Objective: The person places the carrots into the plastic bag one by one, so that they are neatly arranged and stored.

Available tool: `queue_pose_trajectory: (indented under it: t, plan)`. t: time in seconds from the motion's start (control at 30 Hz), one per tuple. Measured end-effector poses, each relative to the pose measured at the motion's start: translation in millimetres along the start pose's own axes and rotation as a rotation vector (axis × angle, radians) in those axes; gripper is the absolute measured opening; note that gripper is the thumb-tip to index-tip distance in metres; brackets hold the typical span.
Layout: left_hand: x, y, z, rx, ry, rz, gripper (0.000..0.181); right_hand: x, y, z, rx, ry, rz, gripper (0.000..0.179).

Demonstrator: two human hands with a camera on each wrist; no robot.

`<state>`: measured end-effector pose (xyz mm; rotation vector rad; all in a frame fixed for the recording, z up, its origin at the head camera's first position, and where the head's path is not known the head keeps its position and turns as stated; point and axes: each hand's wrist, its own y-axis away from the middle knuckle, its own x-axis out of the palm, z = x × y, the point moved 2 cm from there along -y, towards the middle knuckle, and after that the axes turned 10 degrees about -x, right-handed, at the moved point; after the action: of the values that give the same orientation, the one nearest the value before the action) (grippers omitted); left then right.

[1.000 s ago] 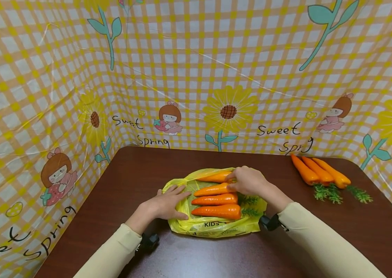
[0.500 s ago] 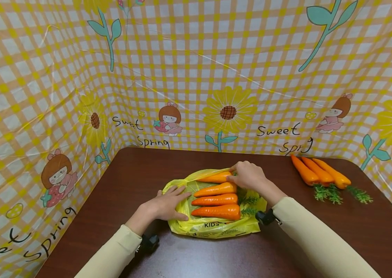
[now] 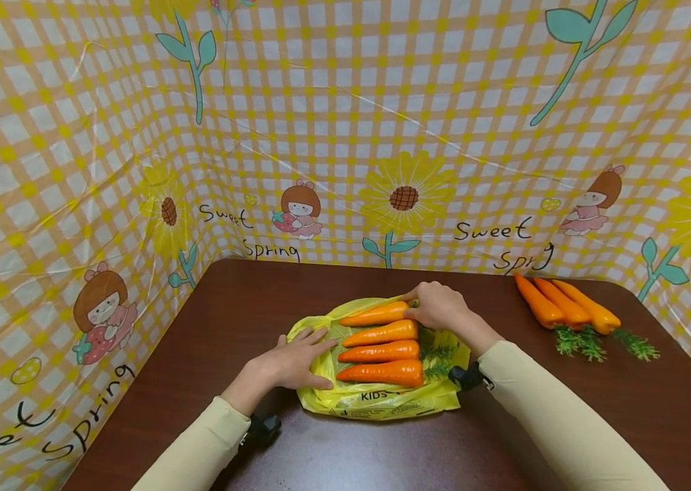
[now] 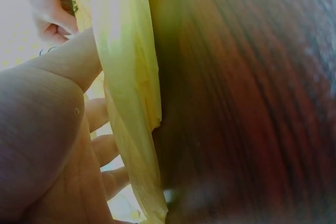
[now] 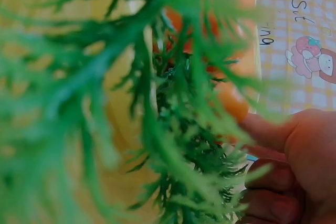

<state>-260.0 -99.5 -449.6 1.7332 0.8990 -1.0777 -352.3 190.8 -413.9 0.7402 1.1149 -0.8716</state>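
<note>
Four-sided in outline, a yellow plastic bag (image 3: 376,408) lies on the table with several orange carrots on or in it, side by side, tips to the left. My right hand (image 3: 441,307) grips the thick end of the farthest carrot (image 3: 376,314), thumb on its near side; its fingers are partly hidden behind it. In the right wrist view the thumb touches an orange carrot end (image 5: 233,103) behind blurred green leaves (image 5: 173,129). My left hand (image 3: 296,359) rests on the bag's left part with fingers spread; in the left wrist view yellow plastic (image 4: 131,93) covers its fingertips.
Three more carrots (image 3: 566,303) with green tops lie at the table's back right. The dark brown table (image 3: 247,293) is bordered by a checked, sunflower-printed cloth (image 3: 333,136) at the back and sides. A black wrist camera (image 3: 467,376) sits near the bag's right edge.
My right hand has shifted slightly away from the second carrot to the farthest one. That carrot lies slightly nearer and more of it shows from under the bag's edge. The left hand stays put.
</note>
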Motion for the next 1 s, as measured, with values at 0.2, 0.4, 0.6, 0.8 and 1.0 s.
queue_pose_trajectory:
  t: [0.2,0.4,0.6,0.8,1.0]
  plan:
    - [0.7,-0.4,0.6,-0.007,0.001,0.005,0.083,-2,-0.7,0,-0.021,0.013,-0.004,0.042]
    - [1.4,-0.7,1.4,-0.013,0.000,0.009,0.083,-5,8.4,5,-0.058,-0.011,-0.058,0.043]
    - [-0.7,-1.7,1.4,-0.019,-0.007,0.011,0.084,-13,29.1,14,-0.117,-0.025,-0.086,0.030]
    - [-1.9,-0.3,-0.2,-0.012,-0.009,0.003,0.083,-16,53.5,19,-0.197,-0.057,-0.059,0.023]
    - [-1.0,1.1,-1.1,-0.012,0.000,0.007,0.083,-9,76.6,22,-0.240,-0.122,0.051,0.023]
